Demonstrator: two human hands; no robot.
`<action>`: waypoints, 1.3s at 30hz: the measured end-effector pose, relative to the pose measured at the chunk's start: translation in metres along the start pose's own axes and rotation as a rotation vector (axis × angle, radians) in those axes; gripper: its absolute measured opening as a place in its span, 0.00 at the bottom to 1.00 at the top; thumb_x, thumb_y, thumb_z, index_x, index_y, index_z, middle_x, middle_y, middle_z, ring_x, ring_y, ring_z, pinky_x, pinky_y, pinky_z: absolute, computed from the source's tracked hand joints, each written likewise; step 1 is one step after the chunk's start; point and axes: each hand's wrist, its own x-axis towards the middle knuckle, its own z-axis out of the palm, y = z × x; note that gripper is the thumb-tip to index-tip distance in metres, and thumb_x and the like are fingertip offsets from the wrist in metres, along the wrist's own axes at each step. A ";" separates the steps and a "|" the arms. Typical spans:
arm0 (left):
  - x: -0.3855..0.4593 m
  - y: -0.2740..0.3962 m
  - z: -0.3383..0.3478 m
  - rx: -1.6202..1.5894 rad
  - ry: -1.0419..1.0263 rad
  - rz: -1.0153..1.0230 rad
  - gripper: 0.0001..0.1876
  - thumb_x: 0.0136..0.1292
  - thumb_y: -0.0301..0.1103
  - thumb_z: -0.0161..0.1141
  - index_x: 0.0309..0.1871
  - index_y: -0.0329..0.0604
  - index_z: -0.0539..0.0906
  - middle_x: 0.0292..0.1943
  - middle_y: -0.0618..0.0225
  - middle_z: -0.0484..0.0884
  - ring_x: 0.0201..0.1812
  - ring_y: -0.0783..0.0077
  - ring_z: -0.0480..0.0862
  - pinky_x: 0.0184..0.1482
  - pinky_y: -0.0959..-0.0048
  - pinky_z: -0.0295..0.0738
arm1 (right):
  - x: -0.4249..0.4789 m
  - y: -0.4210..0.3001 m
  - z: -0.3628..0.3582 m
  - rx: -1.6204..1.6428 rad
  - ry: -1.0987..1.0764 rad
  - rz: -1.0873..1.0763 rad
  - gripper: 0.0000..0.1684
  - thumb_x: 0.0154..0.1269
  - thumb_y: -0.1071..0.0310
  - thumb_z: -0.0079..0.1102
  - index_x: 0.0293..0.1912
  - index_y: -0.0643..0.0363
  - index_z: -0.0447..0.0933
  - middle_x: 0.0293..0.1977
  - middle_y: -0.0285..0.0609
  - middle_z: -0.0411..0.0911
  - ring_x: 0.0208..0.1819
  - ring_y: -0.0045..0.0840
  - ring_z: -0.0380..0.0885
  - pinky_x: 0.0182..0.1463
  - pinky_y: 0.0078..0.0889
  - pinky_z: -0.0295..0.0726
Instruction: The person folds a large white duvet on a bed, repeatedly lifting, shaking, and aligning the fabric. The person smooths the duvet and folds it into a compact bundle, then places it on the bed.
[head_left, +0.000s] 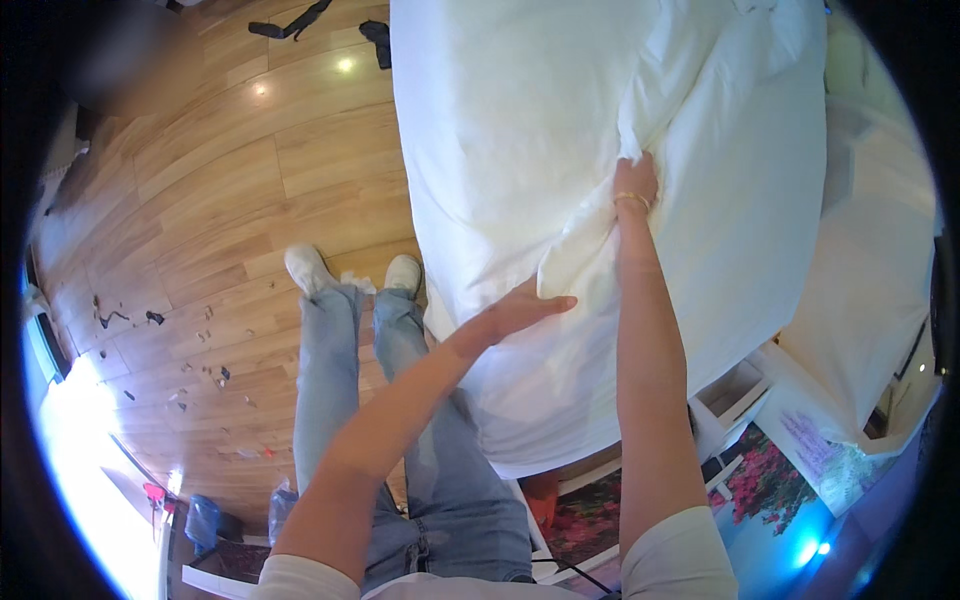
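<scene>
A large white cloth (510, 142), like a sheet or bed cover, lies over a broad raised surface in front of me, with loose folds along its middle. My right hand (636, 180), a thin bracelet at its wrist, is closed on a bunched fold of this cloth. Nearer to me, my left hand (529, 307) rests against the cloth by a raised fold (562, 262); its thumb points right, and its other fingers are hidden under or behind the fold. Whether it grips the fold does not show.
Small scraps (217, 375) litter the wood floor (217, 202) at left, with dark strap-like items (289, 28) farther up. An open white drawer or box (731, 394) and flower-printed panels (772, 472) are at lower right. Clear plastic bags (202, 521) stand at lower left.
</scene>
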 end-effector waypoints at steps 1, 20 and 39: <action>0.003 0.003 0.005 -0.028 0.038 0.049 0.30 0.50 0.46 0.59 0.53 0.38 0.66 0.44 0.65 0.73 0.44 0.74 0.71 0.45 0.75 0.66 | 0.007 0.015 0.003 0.050 0.039 -0.008 0.18 0.48 0.63 0.46 0.38 0.66 0.68 0.33 0.54 0.73 0.37 0.39 0.73 0.42 0.35 0.70; -0.105 0.069 -0.243 0.270 0.901 0.127 0.14 0.53 0.31 0.55 0.41 0.35 0.69 0.32 0.65 0.74 0.32 0.76 0.73 0.35 0.77 0.69 | -0.094 -0.377 0.086 0.239 -0.529 -0.403 0.19 0.51 0.63 0.49 0.43 0.62 0.64 0.32 0.54 0.72 0.35 0.45 0.71 0.39 0.44 0.69; -0.013 0.203 -0.344 0.240 0.652 0.177 0.10 0.57 0.34 0.47 0.36 0.37 0.73 0.25 0.68 0.76 0.27 0.78 0.74 0.31 0.79 0.69 | -0.009 -0.359 0.089 0.222 -0.008 -0.498 0.20 0.48 0.71 0.53 0.44 0.60 0.66 0.42 0.49 0.67 0.46 0.40 0.65 0.49 0.38 0.63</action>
